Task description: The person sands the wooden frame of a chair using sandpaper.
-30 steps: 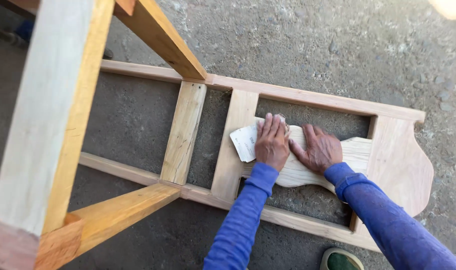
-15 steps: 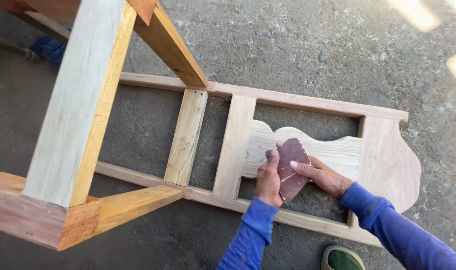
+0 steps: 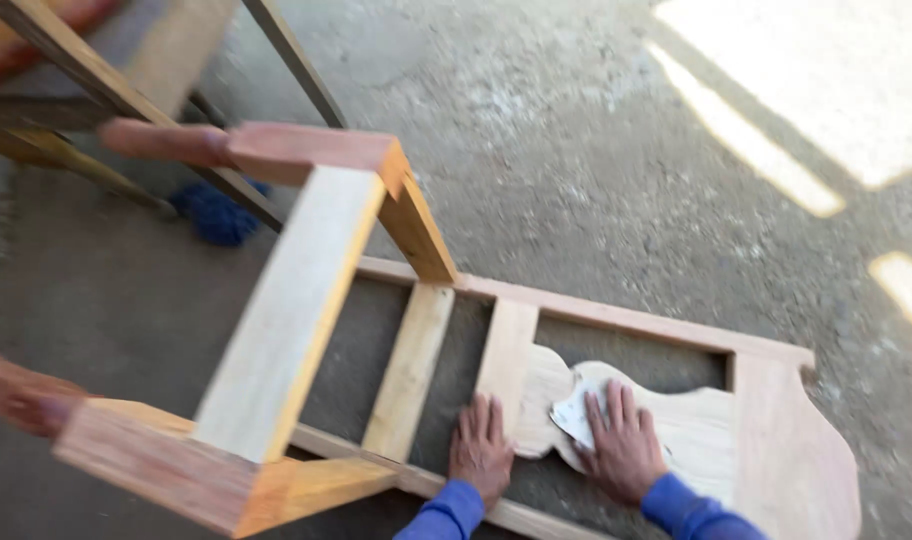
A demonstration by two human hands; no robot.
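A: Where are the hands?

B: Both lie low in the view, around six o'clock. The left hand (image 3: 481,450) is flat, fingers spread wide, palm down on the upright slat (image 3: 506,365) of the wooden chair frame (image 3: 616,318), which lies on the concrete floor (image 3: 576,150).

A: And the other?

B: The right hand (image 3: 624,450) is at three o'clock of the left one, near it but not touching. It presses flat, fingers open, on a pale sheet of sandpaper (image 3: 573,420) that rests on the curved back panel (image 3: 701,425). It pins the sheet rather than gripping it.

A: So where is the sheet exactly?

B: Under the right hand's fingertips, with one corner sticking out toward nine o'clock, just beside the slat.

A: Anything else about?

B: The chair's legs and seat rails (image 3: 296,310) rise toward the camera at ten o'clock, blurred. A blue tuft (image 3: 216,212) lies on the floor beyond them. Sunlit patches (image 3: 806,90) sit at two o'clock.
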